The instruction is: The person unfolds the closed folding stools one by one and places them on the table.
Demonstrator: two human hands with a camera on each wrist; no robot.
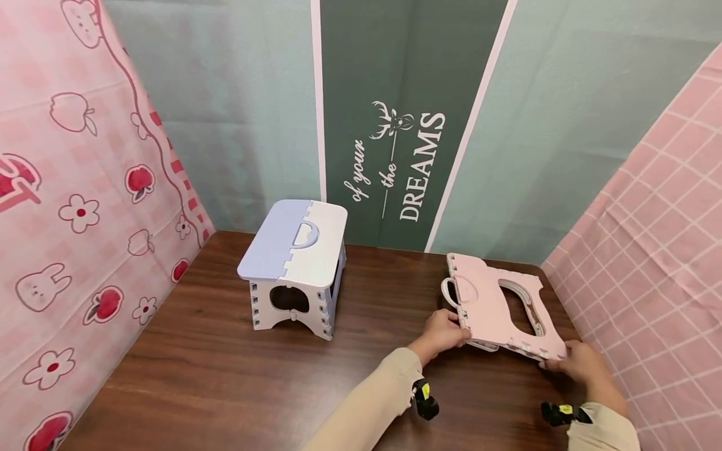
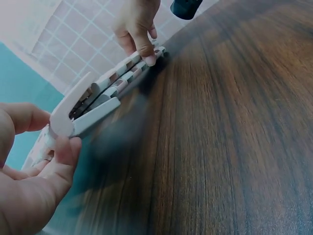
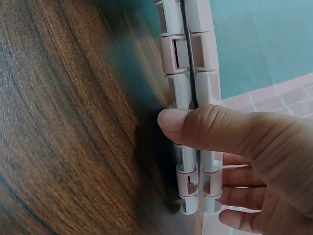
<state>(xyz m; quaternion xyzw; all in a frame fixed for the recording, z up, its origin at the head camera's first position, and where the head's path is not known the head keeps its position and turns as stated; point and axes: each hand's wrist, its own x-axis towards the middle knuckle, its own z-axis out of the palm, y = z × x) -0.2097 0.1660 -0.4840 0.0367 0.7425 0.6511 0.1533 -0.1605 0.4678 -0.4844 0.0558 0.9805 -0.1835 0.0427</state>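
Note:
A pink folding stool [image 1: 486,308], folded nearly flat, lies at the right of the table with its oval leg opening facing up. My left hand [image 1: 442,331] pinches its near left corner between thumb and fingers, close to the white carry handle [image 1: 448,292]. At the near right corner, my right hand [image 1: 582,363] grips the leg edge. The right wrist view shows the thumb [image 3: 210,128] across the hinged edge [image 3: 188,54], with the other fingers on the far side. From the left wrist view, the seat's white end [image 2: 63,115] sits slightly parted from the folded legs.
An unfolded blue and white stool [image 1: 293,247] stands upright on the brown wooden table [image 1: 214,376], left of centre. Pink patterned cloth [image 1: 79,250] hangs on the left, pink grid cloth [image 1: 665,250] on the right. A green printed curtain [image 1: 406,62] is behind.

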